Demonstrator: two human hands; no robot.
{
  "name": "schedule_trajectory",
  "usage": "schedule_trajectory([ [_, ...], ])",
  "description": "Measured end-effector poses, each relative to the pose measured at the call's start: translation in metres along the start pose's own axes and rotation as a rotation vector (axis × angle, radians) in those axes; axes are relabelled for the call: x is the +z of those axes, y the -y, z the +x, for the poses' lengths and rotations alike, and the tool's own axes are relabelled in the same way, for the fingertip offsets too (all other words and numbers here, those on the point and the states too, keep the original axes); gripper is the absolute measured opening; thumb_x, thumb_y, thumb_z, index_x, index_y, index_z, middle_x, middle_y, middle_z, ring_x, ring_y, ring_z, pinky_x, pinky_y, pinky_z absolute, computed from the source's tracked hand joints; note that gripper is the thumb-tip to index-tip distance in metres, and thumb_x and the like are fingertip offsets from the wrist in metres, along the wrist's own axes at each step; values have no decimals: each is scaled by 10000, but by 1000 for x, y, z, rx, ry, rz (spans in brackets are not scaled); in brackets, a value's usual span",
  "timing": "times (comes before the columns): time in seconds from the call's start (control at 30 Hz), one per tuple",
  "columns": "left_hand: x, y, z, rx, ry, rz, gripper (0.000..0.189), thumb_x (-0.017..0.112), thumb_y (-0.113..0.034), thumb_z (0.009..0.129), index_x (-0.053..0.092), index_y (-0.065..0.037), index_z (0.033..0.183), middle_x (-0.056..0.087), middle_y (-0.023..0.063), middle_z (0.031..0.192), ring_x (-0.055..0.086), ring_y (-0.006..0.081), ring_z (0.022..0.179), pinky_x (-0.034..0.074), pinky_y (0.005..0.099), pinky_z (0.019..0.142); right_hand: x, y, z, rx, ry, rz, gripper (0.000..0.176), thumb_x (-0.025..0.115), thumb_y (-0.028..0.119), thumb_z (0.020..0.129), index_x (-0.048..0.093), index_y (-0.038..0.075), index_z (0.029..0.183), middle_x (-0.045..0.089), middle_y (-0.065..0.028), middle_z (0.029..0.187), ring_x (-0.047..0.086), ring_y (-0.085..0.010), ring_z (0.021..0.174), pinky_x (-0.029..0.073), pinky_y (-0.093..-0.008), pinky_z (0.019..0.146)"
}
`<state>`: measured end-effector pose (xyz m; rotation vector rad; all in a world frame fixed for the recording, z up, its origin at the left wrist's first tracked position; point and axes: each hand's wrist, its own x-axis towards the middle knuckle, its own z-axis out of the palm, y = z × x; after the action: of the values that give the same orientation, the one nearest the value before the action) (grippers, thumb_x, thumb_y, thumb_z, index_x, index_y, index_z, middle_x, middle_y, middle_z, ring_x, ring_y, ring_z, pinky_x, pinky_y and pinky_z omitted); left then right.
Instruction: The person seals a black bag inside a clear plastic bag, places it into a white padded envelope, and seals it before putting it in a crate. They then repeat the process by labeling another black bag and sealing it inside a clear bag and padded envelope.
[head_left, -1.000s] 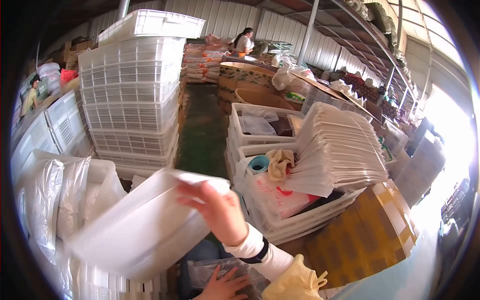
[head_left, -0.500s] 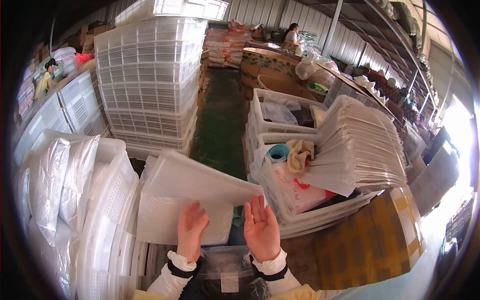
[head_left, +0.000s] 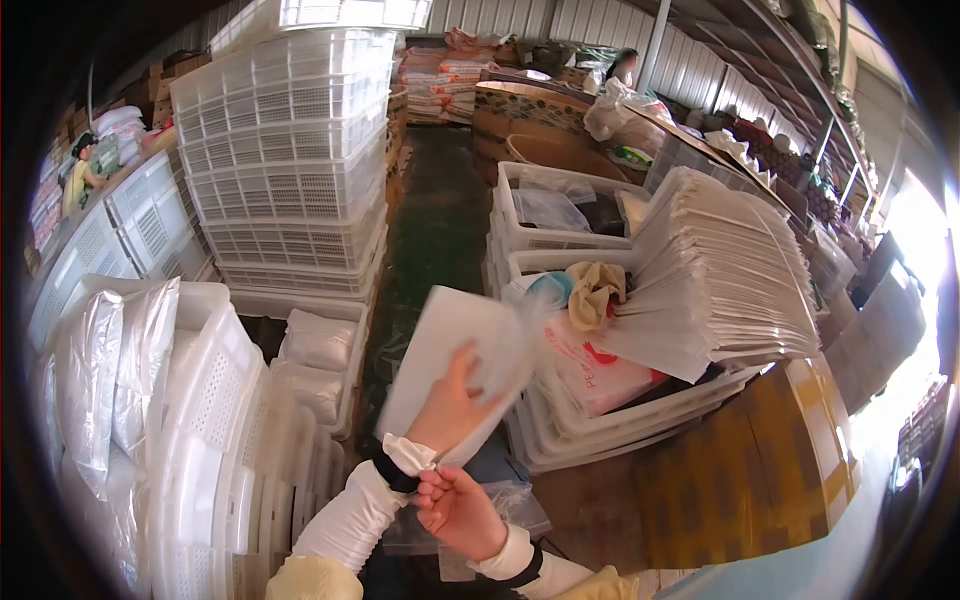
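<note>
Mostly flat, white sheet (head_left: pixel 428 340), tilted, one edge blurred, left fingers (head_left: pixel 463 360) spread over it, right fingers (head_left: pixel 430 492) curled.

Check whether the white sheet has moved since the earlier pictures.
Yes: against the green floor, the white sheet has shifted rightward, toward the crate holding the red-printed bag; the left hand is on it.

Flat white sheet (head_left: pixel 433 346), tilted, partly blurred, at left hand (head_left: pixel 455 405)
</note>
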<state>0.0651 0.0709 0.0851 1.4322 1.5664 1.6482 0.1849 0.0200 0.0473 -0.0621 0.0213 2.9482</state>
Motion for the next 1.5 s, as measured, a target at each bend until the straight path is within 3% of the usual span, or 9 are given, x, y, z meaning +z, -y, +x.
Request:
schedule_trajectory([
  [0.1,-2,-9,-1,-74,615,369,503,596,-151,785,439,-43,1251,559,265,1124,609,390,899,510,365,732,-16,5,-2,43,15,28,301,451,270,922,600,14,868,602,-39,765,568,-163,731,430,-271,599],
  [0.2,-2,5,-12,152,459,758,247,551,-89,755,545,-24,993,603,162,878,610,338,758,501,368,654,-8,13,-24,128,-270,-387,388,428,349,928,586,21,792,579,-38,692,549,-159,615,418,-271,519],
  [0.33,-11,8,-19,494,295,1004,147,536,-77,729,529,-43,872,529,99,748,570,281,700,488,354,593,2,35,-46,-640,-642,-1176,208,532,220,884,516,17,926,569,-70,678,540,-124,594,407,-238,478],
  [0.47,-1,10,-39,639,281,1067,208,551,-95,696,524,-43,896,518,62,777,547,224,683,497,317,588,9,71,-21,-1124,-674,-1515,548,616,-9,798,282,28,1231,562,-84,716,538,-100,606,416,-217,517],
  [0.77,-77,31,-36,256,-190,1014,240,526,17,728,525,-11,966,499,142,997,538,324,879,476,389,710,-48,92,-65,-601,-592,-2103,645,744,281,735,435,-31,1206,605,-195,1010,592,-265,928,461,-376,800],
  [0.8,-78,37,-42,252,-164,1026,248,525,24,726,525,-13,971,494,139,1007,532,322,891,473,389,718,-50,89,-69,-460,-678,-1924,794,758,463,664,484,-53,1203,484,-290,1215,424,-354,1208,362,-431,967],
  [1.0,-56,40,-99,33,16,864,367,613,-30,719,515,6,1071,445,180,1086,475,355,997,427,403,841,-97,81,-92,-166,-709,-1974,1020,707,595,637,329,-24,1355,70,-370,1414,-40,-487,1335,111,-508,1076],
  [1.23,-41,39,-166,-203,-229,608,472,629,-109,775,463,36,1192,392,240,1175,423,400,1092,353,413,942,-103,51,-87,-262,-450,-1970,1002,712,533,676,249,5,1392,-66,-324,1443,-156,-439,1337,-14,-530,1064],
  [1.5,-45,63,-195,-314,-397,392,583,603,-127,790,351,52,1284,384,279,1239,415,421,1117,357,413,934,-74,7,-95,-175,-321,-1204,898,777,65,674,208,5,1365,409,-86,1296,413,-177,1183,324,-315,1002],
])
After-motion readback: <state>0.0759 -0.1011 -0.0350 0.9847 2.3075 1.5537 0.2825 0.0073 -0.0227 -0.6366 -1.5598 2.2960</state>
